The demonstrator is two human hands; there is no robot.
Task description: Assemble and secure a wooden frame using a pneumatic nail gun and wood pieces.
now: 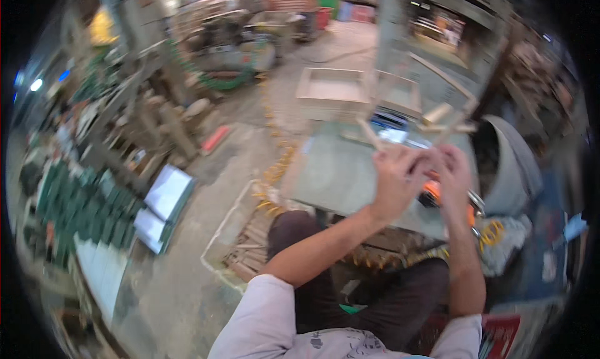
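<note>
My left hand point(398, 174) and my right hand point(451, 168) are close together above the work table point(337, 171). Fingers of both are closed on pale wooden strips. One strip point(369, 131) runs out past my left hand. Another strip point(459, 118) extends beyond my right hand and meets a longer strip point(440, 74) at a corner. Blur and my fingers hide the place where I grip. Just below the hands lies an orange and black tool point(430, 191), partly covered by my right forearm.
Shallow wooden boxes point(333, 102) stand past the table's far edge. A grey bin point(509, 165) is at the right. A coiled yellow hose point(278, 165) hangs at the left. Green stacked pieces point(87, 209) and a box of wood offcuts point(250, 246) sit on the floor.
</note>
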